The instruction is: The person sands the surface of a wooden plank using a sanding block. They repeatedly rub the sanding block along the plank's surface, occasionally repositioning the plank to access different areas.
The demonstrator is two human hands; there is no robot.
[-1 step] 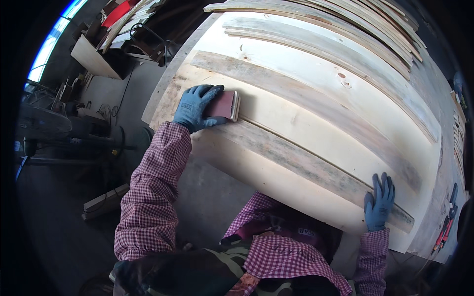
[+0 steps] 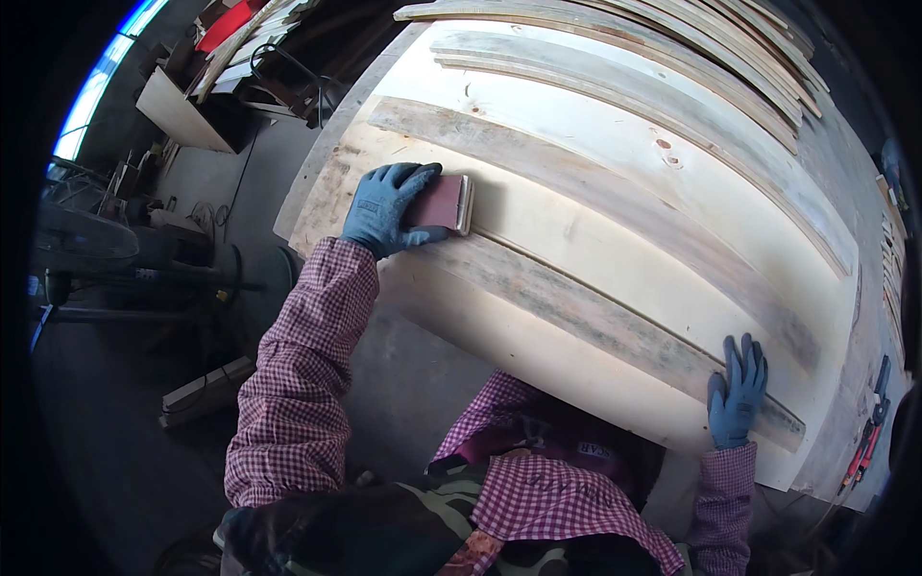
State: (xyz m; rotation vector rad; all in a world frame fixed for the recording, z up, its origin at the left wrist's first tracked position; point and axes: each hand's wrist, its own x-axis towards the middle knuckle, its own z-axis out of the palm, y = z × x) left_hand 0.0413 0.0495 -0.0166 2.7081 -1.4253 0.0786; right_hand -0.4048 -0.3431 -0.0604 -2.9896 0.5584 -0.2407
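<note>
My left hand [image 2: 380, 211], in a blue-grey work glove, is closed round a sanding block [image 2: 444, 204] with a dark red-brown face and pale layered edge. The block rests on the left part of a long, narrow wooden board [image 2: 576, 298] with grey-green stains. Near the board's other end lies my right hand [image 2: 738, 396], gloved alike, its fingers stretched out and pressed on the wood. The board lies slantwise on a large pale wooden panel [image 2: 423, 298]. What the block's underside touches is hidden.
Farther back lie another stained board [image 2: 576, 178] and a stack of thin wooden strips [image 2: 691, 48]. Red-handled pliers [image 2: 868, 444] are at the right table edge. To the left stand a fan [image 2: 82, 240] and a leaning panel [image 2: 182, 113].
My left hand and the sanding block have shifted slightly to the right along the board. My right hand stays in nearly the same place.
</note>
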